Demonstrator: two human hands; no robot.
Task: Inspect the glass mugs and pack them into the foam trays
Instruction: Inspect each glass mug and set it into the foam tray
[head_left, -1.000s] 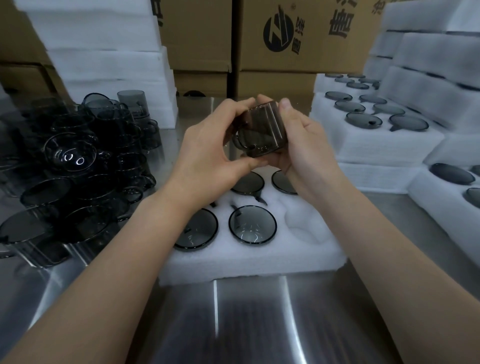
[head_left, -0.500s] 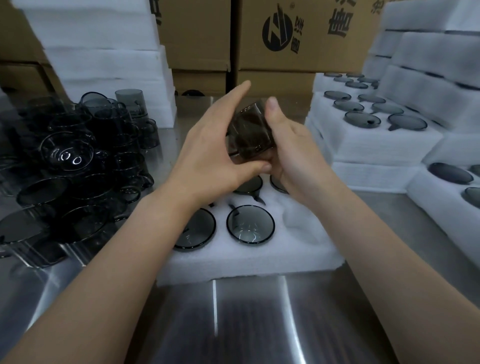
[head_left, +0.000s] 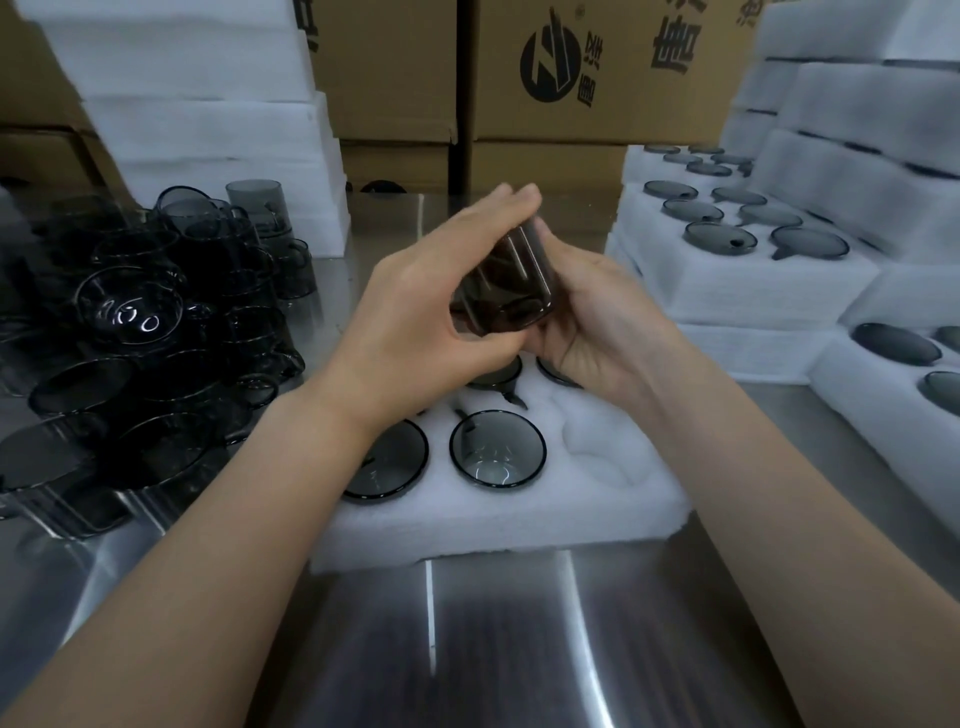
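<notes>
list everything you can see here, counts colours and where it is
near foam tray: one, white, on the table under the hands
packed mugs: four in view, smoky grey, rim up in the near foam tray, rear two partly hidden
empty pocket: one visible, white, front right of that tray
held mug: one, smoky grey, tilted above the tray
loose mugs: many, dark grey, piled on the table's left
filled foam trays: several, white with grey mugs, stacked on the right
foam stack: one pile, white, back left
cardboard boxes: several, brown, along the back
steel table: one, silver, underneath everything
left hand: pinches the held mug between thumb and fingers
right hand: cradles the mug's other side
</notes>
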